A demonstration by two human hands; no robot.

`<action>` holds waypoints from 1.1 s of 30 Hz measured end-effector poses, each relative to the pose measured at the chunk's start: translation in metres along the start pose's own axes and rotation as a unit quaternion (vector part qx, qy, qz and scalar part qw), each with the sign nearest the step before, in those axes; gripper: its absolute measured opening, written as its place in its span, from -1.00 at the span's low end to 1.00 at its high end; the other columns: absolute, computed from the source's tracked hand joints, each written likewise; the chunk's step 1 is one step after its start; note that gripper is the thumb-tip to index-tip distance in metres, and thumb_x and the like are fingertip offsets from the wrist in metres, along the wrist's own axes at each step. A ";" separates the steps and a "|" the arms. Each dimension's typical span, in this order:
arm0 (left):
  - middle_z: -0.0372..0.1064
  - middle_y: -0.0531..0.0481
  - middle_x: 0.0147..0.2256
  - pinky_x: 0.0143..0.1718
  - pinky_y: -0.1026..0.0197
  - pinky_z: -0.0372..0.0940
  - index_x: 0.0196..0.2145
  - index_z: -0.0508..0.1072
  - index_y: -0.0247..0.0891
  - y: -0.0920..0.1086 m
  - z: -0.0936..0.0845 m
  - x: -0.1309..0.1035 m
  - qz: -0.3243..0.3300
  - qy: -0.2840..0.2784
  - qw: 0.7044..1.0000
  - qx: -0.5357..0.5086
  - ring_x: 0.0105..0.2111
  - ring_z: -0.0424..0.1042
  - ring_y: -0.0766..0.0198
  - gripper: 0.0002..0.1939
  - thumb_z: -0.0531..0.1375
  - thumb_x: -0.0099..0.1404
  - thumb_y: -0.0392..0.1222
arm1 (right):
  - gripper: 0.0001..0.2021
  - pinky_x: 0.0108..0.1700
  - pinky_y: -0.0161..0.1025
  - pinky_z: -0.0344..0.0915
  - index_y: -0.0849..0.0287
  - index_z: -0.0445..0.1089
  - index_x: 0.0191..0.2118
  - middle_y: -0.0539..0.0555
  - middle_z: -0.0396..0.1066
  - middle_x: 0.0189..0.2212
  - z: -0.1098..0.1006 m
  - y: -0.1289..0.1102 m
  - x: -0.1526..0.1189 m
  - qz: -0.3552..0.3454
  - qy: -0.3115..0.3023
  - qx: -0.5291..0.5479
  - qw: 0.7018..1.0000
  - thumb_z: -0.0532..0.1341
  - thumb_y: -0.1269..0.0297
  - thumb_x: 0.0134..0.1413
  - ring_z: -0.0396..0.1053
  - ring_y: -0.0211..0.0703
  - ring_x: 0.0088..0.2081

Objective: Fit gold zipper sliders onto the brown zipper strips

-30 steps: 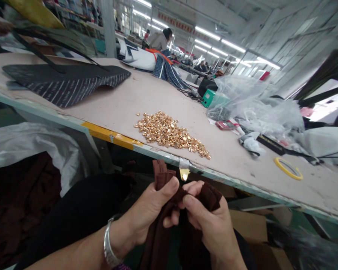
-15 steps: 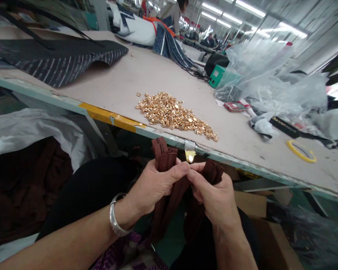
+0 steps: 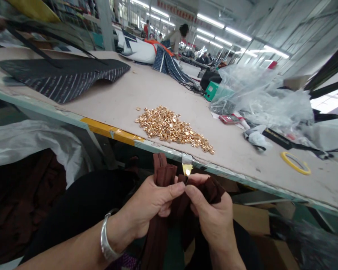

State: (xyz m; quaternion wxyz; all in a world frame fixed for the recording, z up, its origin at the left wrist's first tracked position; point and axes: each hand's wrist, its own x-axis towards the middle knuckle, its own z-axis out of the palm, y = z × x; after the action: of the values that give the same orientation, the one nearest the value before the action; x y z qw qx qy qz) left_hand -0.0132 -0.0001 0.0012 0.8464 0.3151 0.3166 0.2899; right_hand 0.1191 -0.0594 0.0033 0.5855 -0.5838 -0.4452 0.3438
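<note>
Beyond glinting, rounded gold metal pieces [image 3: 171, 127], both hands [image 3: 186, 198] pinch soft, ribbed brown fabric strips [image 3: 165, 174].

The thumb of the left hand [image 3: 152, 202] has come across from its raised place on the brown cloth [image 3: 165, 174] to the thumb tip of the right hand [image 3: 214, 213], and a small edge of that cloth, hidden half a second ago, now shows at the fingertips. The view has tipped back up, bringing the red banner [image 3: 176, 10] back in, while the person [image 3: 174, 39] behind has shifted rightward past the orange cloth [image 3: 157, 44].
</note>
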 end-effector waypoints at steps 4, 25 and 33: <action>0.05 0.26 -0.68 -0.70 0.45 -0.10 -0.43 0.39 -0.31 0.002 -0.001 0.001 -0.006 0.006 0.999 -0.040 -0.71 -0.10 0.58 -0.76 0.36 0.13 -0.14 | -0.83 -0.55 -0.43 0.18 0.19 0.44 -0.43 -0.08 0.30 -0.58 0.004 0.001 0.000 0.071 -0.014 0.088 0.993 0.38 0.23 0.01 0.18 -0.40 -0.59; 0.22 0.16 -0.64 -0.73 0.46 -0.13 -0.55 0.36 -0.33 0.013 0.006 0.012 -0.012 0.029 0.999 0.019 -0.74 -0.02 0.59 -0.78 0.32 0.04 -0.18 | -0.70 -0.77 -0.60 -0.12 0.16 0.18 -0.49 -0.17 0.24 -0.64 0.006 0.004 0.010 0.237 -0.017 0.314 0.919 0.36 0.28 -0.06 -0.19 -0.56 -0.74; 0.31 0.09 -0.61 -0.74 0.45 -0.14 -0.54 0.38 -0.33 0.013 0.009 0.017 0.001 0.043 0.999 0.025 -0.74 0.00 0.58 -0.79 0.33 0.01 -0.18 | -0.73 -0.77 -0.59 -0.11 0.17 0.21 -0.50 -0.16 0.24 -0.63 0.007 0.003 0.016 0.238 -0.024 0.306 0.921 0.35 0.27 -0.07 -0.17 -0.56 -0.74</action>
State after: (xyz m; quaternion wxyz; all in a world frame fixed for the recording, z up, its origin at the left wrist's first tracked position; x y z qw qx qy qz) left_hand 0.0002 0.0166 0.0095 0.8236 0.3235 0.3599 0.2957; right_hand 0.1190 -0.0413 0.0015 0.6259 -0.4560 -0.1804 0.6065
